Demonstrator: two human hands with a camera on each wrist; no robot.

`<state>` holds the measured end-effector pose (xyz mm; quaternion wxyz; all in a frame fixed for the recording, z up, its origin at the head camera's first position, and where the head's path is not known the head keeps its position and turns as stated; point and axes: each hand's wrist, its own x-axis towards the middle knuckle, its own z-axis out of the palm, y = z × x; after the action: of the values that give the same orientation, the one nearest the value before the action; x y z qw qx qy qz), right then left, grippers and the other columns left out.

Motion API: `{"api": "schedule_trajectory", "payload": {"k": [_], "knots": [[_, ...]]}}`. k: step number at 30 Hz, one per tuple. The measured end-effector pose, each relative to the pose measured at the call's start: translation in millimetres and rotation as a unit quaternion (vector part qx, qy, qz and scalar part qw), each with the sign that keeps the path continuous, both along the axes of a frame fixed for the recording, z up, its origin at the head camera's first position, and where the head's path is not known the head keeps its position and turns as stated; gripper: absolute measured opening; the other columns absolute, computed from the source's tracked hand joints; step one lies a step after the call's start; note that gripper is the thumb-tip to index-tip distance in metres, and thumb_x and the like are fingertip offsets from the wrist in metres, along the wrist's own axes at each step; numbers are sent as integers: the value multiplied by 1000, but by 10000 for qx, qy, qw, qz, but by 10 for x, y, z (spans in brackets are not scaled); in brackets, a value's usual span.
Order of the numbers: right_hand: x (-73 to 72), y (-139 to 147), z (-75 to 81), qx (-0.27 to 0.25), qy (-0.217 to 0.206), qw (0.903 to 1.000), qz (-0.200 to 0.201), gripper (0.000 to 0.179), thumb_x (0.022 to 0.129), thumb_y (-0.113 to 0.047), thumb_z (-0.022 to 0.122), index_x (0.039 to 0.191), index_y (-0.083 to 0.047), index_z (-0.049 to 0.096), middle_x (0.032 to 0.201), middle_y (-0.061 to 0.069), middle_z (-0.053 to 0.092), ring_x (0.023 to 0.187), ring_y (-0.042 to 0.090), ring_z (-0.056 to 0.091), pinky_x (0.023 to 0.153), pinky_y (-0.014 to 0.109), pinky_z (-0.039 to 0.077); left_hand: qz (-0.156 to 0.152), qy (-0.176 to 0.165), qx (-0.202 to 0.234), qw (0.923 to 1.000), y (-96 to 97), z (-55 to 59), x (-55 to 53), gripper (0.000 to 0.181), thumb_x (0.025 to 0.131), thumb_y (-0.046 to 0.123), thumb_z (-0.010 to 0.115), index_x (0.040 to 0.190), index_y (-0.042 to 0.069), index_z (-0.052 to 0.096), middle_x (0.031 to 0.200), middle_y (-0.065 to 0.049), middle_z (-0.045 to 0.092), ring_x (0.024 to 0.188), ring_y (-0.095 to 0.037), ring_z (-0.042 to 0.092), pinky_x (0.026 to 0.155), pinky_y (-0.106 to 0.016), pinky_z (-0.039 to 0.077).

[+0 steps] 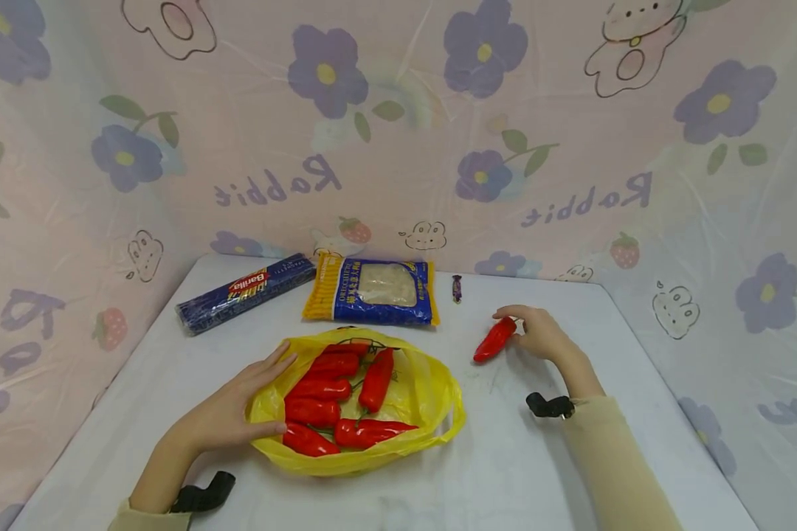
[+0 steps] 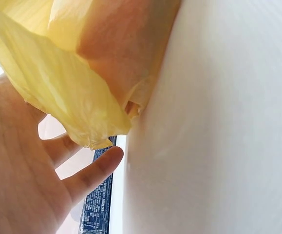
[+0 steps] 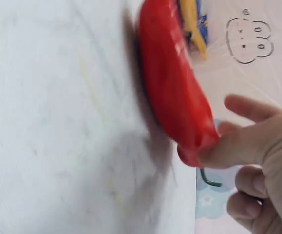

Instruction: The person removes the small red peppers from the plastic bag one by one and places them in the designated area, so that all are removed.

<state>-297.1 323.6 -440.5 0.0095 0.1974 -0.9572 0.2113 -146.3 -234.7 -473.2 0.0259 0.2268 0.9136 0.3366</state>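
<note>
My right hand pinches a red chili pepper by its stem end, between thumb and fingers. In the right wrist view the pepper slants close over the white surface, its green stem sticking out past the thumb. Several more red peppers lie inside an open yellow plastic bag. Against the left side of that bag rests my left hand, fingers spread and fairly straight, with the thumb at the rim. From the left wrist, the bag's loose yellow edge drapes in front of part of the palm.
Behind the bag lie a blue-and-yellow pasta packet and, to its left, a long dark blue Barilla spaghetti pack. A small purple wrapped candy lies right of the packet. Patterned cloth hangs around the white table.
</note>
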Motion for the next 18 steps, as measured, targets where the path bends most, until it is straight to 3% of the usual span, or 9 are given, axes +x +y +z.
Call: {"api": "schedule_trajectory", "payload": {"k": [4,8,13,18], "knots": [[93,-47,-21,-552,332,9918,-1102,35,96,-2,64,130,-2,70,128,25,70,108,47,64,90,56,59,-13,19,7,10000,-1,-5,2,97,85,56,81,166,24,39,179,1,17,155,-45,34,111,-76,40],[223,-134,-21,-1014,-28,9742,-2014,44,100,-29,68,133,0,64,121,28,72,101,45,65,81,49,60,11,13,-2,10000,3,-18,-2,96,84,56,81,166,25,40,178,2,18,155,-44,34,111,-75,41],[358,-220,-8,-903,-730,9662,-2303,54,97,-33,74,134,4,60,119,31,70,105,44,67,83,50,64,42,-8,-27,10000,-3,-20,-6,97,84,57,81,166,26,39,178,2,19,155,-43,34,112,-75,41],[381,-193,-136,-1009,-770,9634,-2362,47,98,-32,73,127,4,65,114,30,73,98,40,70,77,45,63,27,-33,-26,10000,-2,-8,2,97,84,57,81,166,25,39,178,2,18,155,-43,33,112,-75,40]]}}
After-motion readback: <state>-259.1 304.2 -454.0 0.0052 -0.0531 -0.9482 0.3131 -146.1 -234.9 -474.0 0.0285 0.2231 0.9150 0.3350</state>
